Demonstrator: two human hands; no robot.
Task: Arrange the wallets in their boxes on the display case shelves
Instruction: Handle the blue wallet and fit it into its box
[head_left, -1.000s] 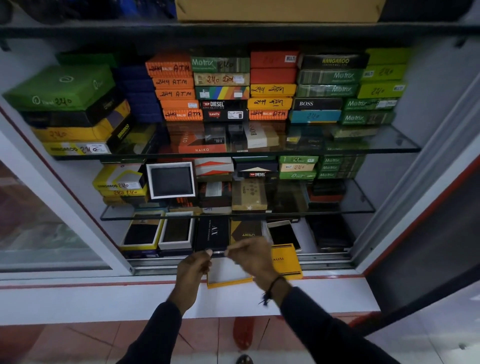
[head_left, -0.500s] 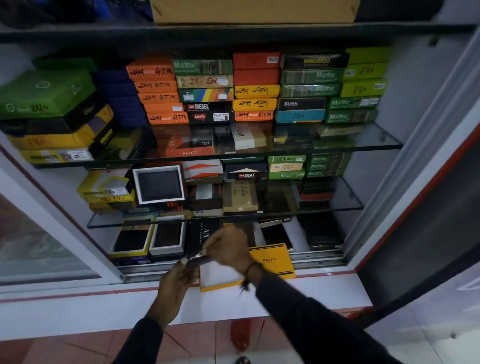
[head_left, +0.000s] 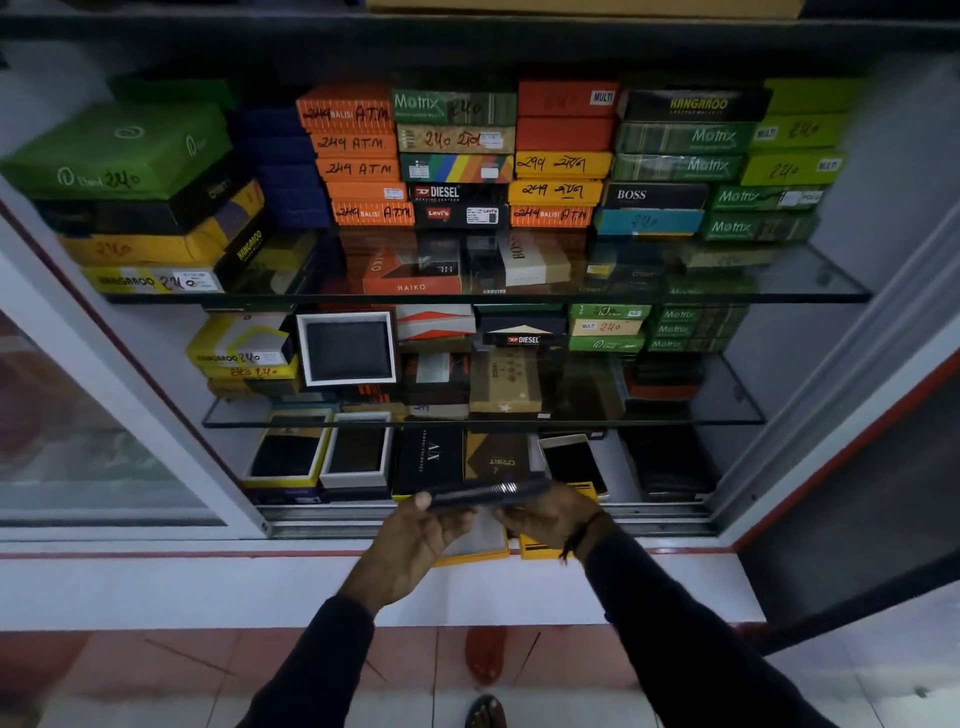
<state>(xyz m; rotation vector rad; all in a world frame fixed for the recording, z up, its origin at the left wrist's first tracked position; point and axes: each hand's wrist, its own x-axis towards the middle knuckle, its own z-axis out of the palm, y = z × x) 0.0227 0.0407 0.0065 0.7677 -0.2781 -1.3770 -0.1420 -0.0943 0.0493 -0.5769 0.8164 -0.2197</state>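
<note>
A dark flat wallet (head_left: 485, 493) lies level between both hands, just in front of the bottom shelf. My left hand (head_left: 415, 540) grips its left end with the thumb on top. My right hand (head_left: 550, 514) holds its right end. Under the hands sits an open yellow box (head_left: 478, 548) with a white inside, on the white ledge. Its yellow lid (head_left: 535, 545) lies beside it, mostly hidden by my right wrist.
Stacks of coloured wallet boxes fill the top glass shelf (head_left: 779, 291) and the middle glass shelf (head_left: 727, 410). On the bottom shelf are open boxes with wallets (head_left: 356, 449), a black AX box (head_left: 431, 457) and a phone (head_left: 574, 462). The sliding-door rail (head_left: 322, 519) runs along the front.
The hands have drawn apart along the wallet, which now lies flat and wide between them; earlier they were pinched close together over the yellow box.
</note>
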